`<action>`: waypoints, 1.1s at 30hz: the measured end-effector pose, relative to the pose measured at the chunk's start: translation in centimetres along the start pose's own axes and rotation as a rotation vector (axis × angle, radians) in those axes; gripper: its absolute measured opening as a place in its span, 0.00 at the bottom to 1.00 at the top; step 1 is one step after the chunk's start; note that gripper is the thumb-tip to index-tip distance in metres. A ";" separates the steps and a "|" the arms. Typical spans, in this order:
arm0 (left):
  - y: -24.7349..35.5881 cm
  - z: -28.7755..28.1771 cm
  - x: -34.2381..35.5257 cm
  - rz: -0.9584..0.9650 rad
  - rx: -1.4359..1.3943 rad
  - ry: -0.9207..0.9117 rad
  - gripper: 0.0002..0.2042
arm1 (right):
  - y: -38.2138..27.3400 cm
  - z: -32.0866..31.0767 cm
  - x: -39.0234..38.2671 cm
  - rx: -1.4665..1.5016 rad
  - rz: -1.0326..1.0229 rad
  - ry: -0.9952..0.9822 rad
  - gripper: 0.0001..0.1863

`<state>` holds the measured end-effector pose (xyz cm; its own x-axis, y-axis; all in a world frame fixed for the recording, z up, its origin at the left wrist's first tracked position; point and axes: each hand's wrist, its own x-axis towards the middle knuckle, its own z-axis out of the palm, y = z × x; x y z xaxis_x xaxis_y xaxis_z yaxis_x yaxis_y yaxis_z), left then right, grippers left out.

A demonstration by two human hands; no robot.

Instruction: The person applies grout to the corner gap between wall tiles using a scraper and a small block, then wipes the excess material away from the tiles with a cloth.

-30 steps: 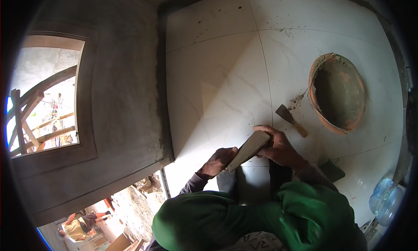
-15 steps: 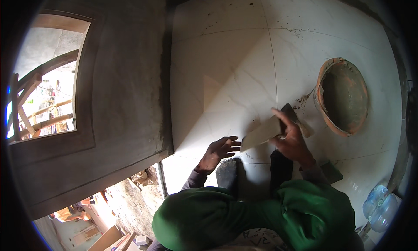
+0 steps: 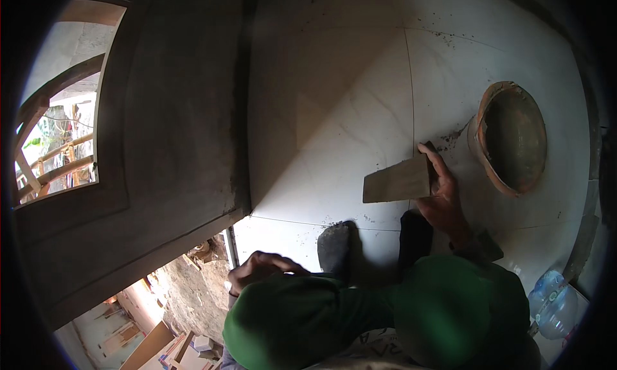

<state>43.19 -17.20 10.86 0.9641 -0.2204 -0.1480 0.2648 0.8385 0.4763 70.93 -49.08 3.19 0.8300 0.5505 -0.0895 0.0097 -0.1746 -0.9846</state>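
My right hand (image 3: 443,200) is closed on a tapered, flat grey board (image 3: 395,180), held out to the left over the white tiles (image 3: 340,113). A dark piece behind its fingertips is too hidden to make out. My left hand (image 3: 262,267) lies low beside my left knee, in green cloth (image 3: 283,318); its fingers are loosely bent and apart, partly hidden, with nothing seen in them. Right of the board stands an orange-brown round tub (image 3: 508,139), its rim and inside coated with grey paste.
A dark wall (image 3: 167,132) with a window opening runs along the left. Below it, a bright lower area holds rubble and boards (image 3: 154,344). Blue plastic bottles (image 3: 553,306) sit at the lower right. My dark shoes (image 3: 334,248) are on the tiles below the board.
My left hand let go of the board and dropped down toward my knee. My right hand carried the board up and right, over where the wooden-handled scraper lay, turning it nearly level.
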 end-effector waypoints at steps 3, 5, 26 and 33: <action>0.3 -1.0 5.9 -0.383 0.548 0.255 0.43 | -2.4 2.4 0.9 -0.283 -0.315 0.061 0.42; -3.1 -1.5 11.3 -0.438 0.434 0.429 0.46 | -2.3 3.4 1.6 -0.412 -0.460 0.021 0.41; 4.3 10.9 30.2 -0.248 1.227 0.217 0.25 | -4.9 -4.5 -0.6 0.805 -0.076 0.110 0.30; 0.5 11.2 37.7 0.014 1.900 -0.071 0.12 | -1.7 -20.0 -11.5 0.206 -0.094 0.896 0.37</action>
<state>79.87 -30.63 15.23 0.9520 -0.2778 -0.1288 -0.1216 -0.7291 0.6735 72.54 -71.40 8.91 0.9531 -0.2971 0.0578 0.0712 0.0347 -0.9969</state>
